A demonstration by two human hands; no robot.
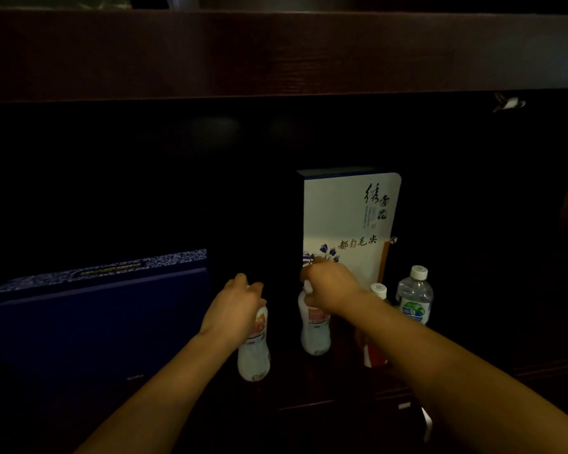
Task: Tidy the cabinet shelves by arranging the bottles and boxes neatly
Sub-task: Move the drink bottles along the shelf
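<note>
In a dark cabinet shelf, my left hand grips the neck of a white bottle with a pink label. My right hand grips the top of a second white bottle with a pink label, which stands just right of the first. Behind them a tall white box with blue flowers and calligraphy stands upright. A red-labelled bottle with a white cap is partly hidden by my right forearm. A clear water bottle with a green label stands at the right.
A large dark blue flat box with a patterned top fills the shelf's left side. A dark wooden shelf board runs overhead. The shelf's front edge lies below the bottles. The back of the cabinet is black.
</note>
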